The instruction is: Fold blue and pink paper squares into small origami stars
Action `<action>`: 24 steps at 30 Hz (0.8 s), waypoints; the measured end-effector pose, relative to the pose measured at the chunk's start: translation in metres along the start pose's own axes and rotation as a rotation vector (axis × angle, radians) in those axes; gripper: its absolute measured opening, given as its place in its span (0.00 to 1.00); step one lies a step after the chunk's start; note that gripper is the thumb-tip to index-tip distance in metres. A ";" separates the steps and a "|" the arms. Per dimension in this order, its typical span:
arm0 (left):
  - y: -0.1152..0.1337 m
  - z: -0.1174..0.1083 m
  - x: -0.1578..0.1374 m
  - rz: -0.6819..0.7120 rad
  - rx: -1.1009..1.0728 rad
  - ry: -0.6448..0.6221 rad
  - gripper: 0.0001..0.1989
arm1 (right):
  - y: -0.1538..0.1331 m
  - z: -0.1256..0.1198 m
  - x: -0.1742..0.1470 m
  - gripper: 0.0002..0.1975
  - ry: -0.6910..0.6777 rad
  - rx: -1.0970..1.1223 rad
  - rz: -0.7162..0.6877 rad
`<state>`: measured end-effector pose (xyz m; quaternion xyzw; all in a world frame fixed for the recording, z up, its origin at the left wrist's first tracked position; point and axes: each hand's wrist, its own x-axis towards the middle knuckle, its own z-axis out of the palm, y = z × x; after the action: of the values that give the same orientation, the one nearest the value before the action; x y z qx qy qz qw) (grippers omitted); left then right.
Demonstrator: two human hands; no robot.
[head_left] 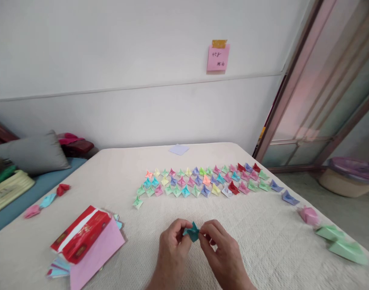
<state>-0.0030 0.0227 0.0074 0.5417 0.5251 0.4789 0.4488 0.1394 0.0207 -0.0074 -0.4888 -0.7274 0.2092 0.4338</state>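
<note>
Between both hands is a small teal folded paper boat (193,232), raised over the near part of the cloth-covered table (136,257). My left hand (174,245) pinches its left end between thumb and fingers. On the other end, the thumb and fingertips of my right hand (219,245) are closed. Beyond the hands, several folded paper boats (186,191) of many colours stand in rows across the table. Part of the teal boat is hidden behind the fingers.
At the left, a red tissue pack (81,233) lies on pink paper sheets (100,257). Three folded papers (48,200) sit near the left edge. Larger green boats (347,249) line the right edge. A pale sheet (179,150) lies by the wall.
</note>
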 end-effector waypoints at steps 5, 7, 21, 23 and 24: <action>0.001 0.001 -0.001 -0.007 0.011 -0.004 0.08 | 0.003 0.002 0.001 0.08 0.042 -0.054 0.008; 0.000 0.001 -0.001 -0.010 0.006 -0.007 0.08 | 0.003 0.003 0.001 0.09 0.061 -0.035 -0.007; 0.002 -0.001 0.002 -0.044 -0.120 0.007 0.05 | 0.002 0.002 0.004 0.09 0.102 0.048 0.044; 0.001 -0.002 0.003 -0.044 -0.128 0.003 0.06 | 0.002 0.001 0.004 0.09 0.099 0.047 0.047; 0.001 -0.002 0.003 -0.045 -0.128 0.000 0.06 | 0.002 0.000 0.004 0.09 0.091 0.045 0.047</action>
<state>-0.0051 0.0256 0.0088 0.5001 0.5054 0.5013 0.4931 0.1396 0.0250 -0.0073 -0.5047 -0.6906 0.2131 0.4722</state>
